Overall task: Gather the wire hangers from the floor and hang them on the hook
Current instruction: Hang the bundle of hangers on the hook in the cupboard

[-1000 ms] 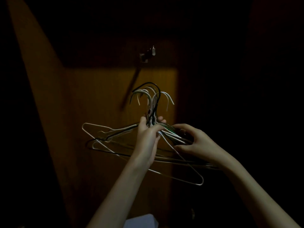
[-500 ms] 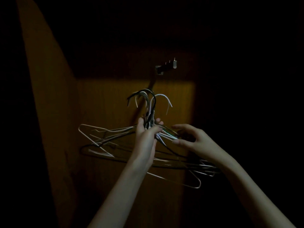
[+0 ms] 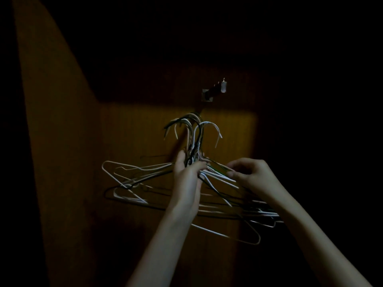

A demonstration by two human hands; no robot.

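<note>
Dim light. Left hand grips a bundle of wire hangers at the necks. Right hand, fingers curled, pinches the right-side wires. Bundle held aloft, below the wall hook on the wooden panel beyond.

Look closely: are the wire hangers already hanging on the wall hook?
No, the wire hangers sit below the hook, gripped by the left hand.

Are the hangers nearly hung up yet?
Nearly. Done: the wire hangers are gathered into one bunch, off the floor. In hand: the left hand grips the necks and the right hand pinches the shoulder wires. Left: the curved tops sit below the hook on the wooden wall, none on it yet.
</note>
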